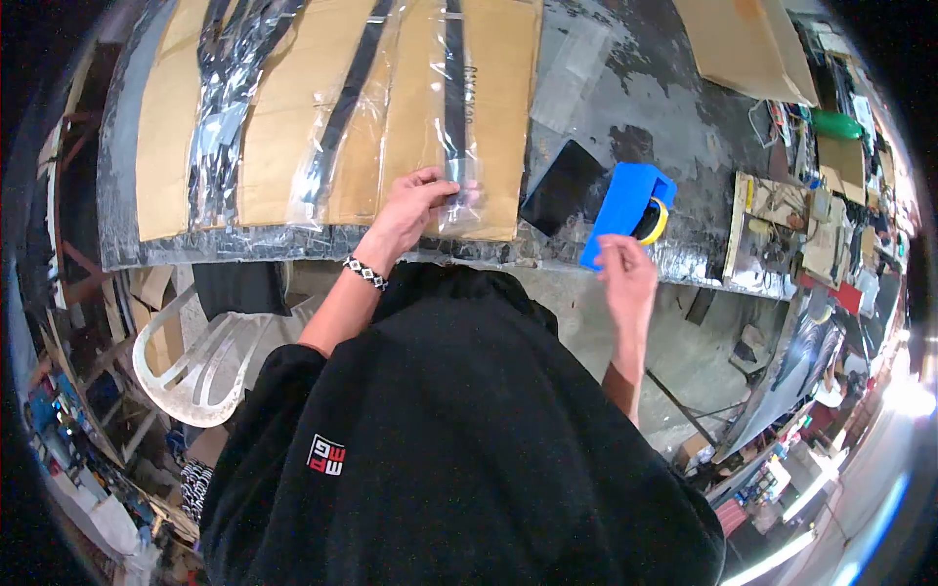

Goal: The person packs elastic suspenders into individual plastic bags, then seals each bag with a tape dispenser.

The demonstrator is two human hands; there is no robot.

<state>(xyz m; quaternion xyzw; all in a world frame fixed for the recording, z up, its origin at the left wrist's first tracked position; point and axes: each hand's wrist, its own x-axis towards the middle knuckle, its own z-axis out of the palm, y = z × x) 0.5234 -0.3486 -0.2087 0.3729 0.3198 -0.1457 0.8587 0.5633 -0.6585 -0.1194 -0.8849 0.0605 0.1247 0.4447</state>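
My left hand is closed on the lower end of a clear plastic sleeve, thumb and fingers pinching its edge. Inside that sleeve runs a long black strap, lying lengthwise on a flat cardboard sheet. At the near table edge, my right hand has its fingers drawn together beside a blue tape dispenser that carries a yellow-rimmed roll of tape. Whatever those fingertips may hold is too small to make out. Between the cardboard and the dispenser lies a flat black rectangular object.
More bagged black straps lie to the left on the cardboard, with one sleeved strap in between. A cardboard box stands at the back right of the worn table. Below left is a white plastic chair.
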